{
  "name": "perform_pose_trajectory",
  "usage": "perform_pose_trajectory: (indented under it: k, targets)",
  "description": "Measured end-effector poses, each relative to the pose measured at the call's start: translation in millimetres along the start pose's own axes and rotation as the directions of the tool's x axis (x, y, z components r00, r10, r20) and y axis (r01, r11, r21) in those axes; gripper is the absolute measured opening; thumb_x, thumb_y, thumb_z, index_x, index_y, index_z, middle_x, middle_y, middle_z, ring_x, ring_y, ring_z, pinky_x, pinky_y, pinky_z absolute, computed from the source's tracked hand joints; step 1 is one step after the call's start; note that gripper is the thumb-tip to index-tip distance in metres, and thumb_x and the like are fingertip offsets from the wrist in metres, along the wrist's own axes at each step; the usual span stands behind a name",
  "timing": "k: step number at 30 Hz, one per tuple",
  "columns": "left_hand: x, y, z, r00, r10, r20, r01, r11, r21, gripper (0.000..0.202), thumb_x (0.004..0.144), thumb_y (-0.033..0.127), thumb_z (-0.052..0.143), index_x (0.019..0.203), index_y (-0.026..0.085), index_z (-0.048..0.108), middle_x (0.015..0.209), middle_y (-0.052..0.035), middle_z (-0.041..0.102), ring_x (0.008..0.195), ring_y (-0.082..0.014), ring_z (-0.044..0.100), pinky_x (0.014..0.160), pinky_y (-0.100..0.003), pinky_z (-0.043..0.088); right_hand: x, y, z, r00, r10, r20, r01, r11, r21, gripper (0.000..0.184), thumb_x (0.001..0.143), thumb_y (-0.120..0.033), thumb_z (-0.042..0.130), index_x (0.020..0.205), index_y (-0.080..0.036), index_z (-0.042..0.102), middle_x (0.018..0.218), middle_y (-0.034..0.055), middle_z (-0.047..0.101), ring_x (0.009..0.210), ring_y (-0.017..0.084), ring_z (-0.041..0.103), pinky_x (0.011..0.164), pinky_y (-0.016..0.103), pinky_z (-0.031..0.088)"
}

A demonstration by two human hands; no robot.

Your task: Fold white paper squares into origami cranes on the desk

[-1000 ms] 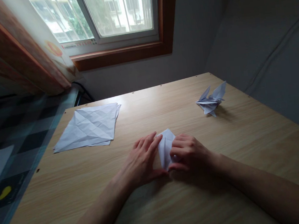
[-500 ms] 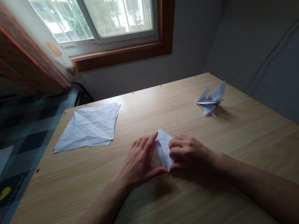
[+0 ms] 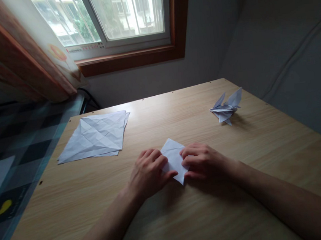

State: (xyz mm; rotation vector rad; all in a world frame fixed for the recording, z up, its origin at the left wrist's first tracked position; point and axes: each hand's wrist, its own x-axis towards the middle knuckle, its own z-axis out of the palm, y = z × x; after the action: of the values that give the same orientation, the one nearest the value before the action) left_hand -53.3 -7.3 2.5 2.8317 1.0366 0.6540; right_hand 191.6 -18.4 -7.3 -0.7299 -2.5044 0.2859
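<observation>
Between my hands is a small piece of folded white paper [image 3: 173, 157], roughly diamond-shaped, with one corner pointing toward me. My left hand [image 3: 151, 172] grips its left edge, the fingers curled and the thumb lying near the lower corner. On the opposite edge, my right hand [image 3: 201, 161] pinches the paper with bent fingers. The fingers cover both side corners of the paper. Its upper corner and lower tip show.
Creased white paper sheets [image 3: 99, 136] lie stacked at the table's left rear. A folded paper figure [image 3: 225, 107] with pointed wings stands at the right rear. The wooden table [image 3: 159, 112] borders a checked cloth surface [image 3: 34, 148] on the left, below a window.
My left fingers have drawn in from a spread pose and curled onto the paper's left side. More of the paper's width shows now, and its lower tip has shifted slightly right.
</observation>
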Motion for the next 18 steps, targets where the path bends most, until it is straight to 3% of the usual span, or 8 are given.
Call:
perform_pose_trajectory:
  k: [5, 11, 18]
  targets:
    - [-0.4, -0.5, 3.5, 1.000, 0.001, 0.007, -0.001, 0.999, 0.046, 0.041, 0.086, 0.059, 0.056, 0.075, 0.019, 0.056, 0.087, -0.0069, 0.061, 0.082, -0.0214, 0.055, 0.077, -0.037, 0.045, -0.1, -0.9, -1.3, 1.000, -0.009, -0.002, 0.009, 1.000, -0.027, 0.014, 0.089, -0.029, 0.057, 0.082, -0.018, 0.061, 0.094, 0.0079, 0.067, 0.091, 0.019, 0.064, 0.082, 0.033, 0.052]
    - [0.2, -1.0, 3.0, 1.000, 0.003, 0.027, -0.005, 0.998, 0.068, 0.040, 0.084, 0.059, 0.058, 0.078, 0.020, 0.056, 0.092, -0.0074, 0.061, 0.085, -0.0223, 0.054, 0.078, -0.038, 0.044, -1.4, 1.4, -4.3, 0.999, 0.015, 0.043, -0.017, 0.999, 0.043, 0.028, 0.086, -0.047, 0.063, 0.087, -0.019, 0.062, 0.098, 0.0084, 0.066, 0.091, 0.020, 0.064, 0.084, 0.035, 0.051]
    - [1.4, 0.4, 0.3, 0.999, 0.001, 0.043, -0.003, 0.999, 0.051, 0.039, 0.085, 0.058, 0.057, 0.077, 0.019, 0.056, 0.092, -0.0081, 0.061, 0.084, -0.0231, 0.053, 0.077, -0.040, 0.044, -0.4, 2.5, -2.7, 1.000, -0.002, 0.018, 0.002, 1.000, 0.003, 0.023, 0.088, -0.040, 0.063, 0.084, -0.018, 0.062, 0.096, 0.0083, 0.067, 0.092, 0.020, 0.065, 0.085, 0.034, 0.052]
